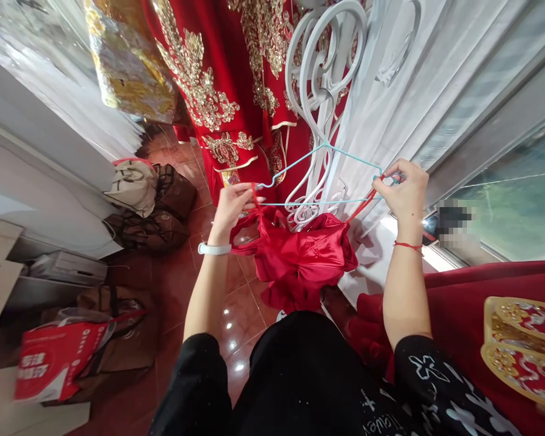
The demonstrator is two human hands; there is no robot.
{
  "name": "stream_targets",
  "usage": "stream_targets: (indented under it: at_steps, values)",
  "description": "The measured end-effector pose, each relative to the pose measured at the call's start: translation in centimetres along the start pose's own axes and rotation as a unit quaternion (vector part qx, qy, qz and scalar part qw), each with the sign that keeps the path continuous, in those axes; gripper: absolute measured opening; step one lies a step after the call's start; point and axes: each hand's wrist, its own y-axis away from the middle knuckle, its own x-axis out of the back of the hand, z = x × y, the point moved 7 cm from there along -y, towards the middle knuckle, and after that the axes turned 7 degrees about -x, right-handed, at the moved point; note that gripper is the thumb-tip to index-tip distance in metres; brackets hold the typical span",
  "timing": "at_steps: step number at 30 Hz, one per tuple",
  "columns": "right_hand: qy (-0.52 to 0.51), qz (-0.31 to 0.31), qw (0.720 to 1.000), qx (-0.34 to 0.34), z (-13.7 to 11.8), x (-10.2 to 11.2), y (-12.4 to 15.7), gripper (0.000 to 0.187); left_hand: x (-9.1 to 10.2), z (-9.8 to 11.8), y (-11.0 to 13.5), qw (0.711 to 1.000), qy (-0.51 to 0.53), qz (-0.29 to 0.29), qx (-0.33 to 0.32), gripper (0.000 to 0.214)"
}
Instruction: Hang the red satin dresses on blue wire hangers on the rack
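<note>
A light blue wire hanger (320, 172) hangs from a white ornate metal stand (320, 91). A shiny red satin garment (304, 254) droops below it by thin red straps. My left hand (234, 206) is closed, pinching a red strap at the hanger's left end. My right hand (402, 188) is closed too, pinching the other red strap at the hanger's right end. A white band sits on my left wrist and a red string on my right wrist.
A red gown with gold embroidery (227, 79) hangs behind the stand beside white curtains (418, 85). Brown and beige bags (152, 203) lie on the tiled floor at left, a red and white bag (59, 357) nearer. More red embroidered fabric (518, 339) lies at right.
</note>
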Motion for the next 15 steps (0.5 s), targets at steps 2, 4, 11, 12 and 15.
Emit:
stream_targets:
  at_steps: [2,4,11,12,15]
  values:
    - [0.004,0.002,1.000,0.000,-0.2,-0.4,0.2,0.015,-1.9,0.8,-0.3,0.997,-0.055,-0.045,0.006,0.011]
    - [0.017,0.008,1.000,-0.005,-0.5,-1.0,0.5,0.014,-2.8,1.1,-0.5,0.994,-0.087,-0.060,0.004,0.007]
    - [0.040,-0.008,0.999,-0.028,-0.2,-3.4,0.9,0.007,-3.1,2.2,-1.2,0.989,-0.122,-0.084,-0.006,0.020]
    - [0.041,-0.021,0.999,-0.023,-0.1,-3.8,0.8,0.006,-3.5,2.6,-1.2,0.986,-0.132,-0.100,-0.017,0.025]
    - [0.032,-0.036,0.998,-0.027,-0.1,-4.4,0.7,0.005,-5.3,3.4,-1.2,0.969,-0.169,-0.167,-0.061,0.035]
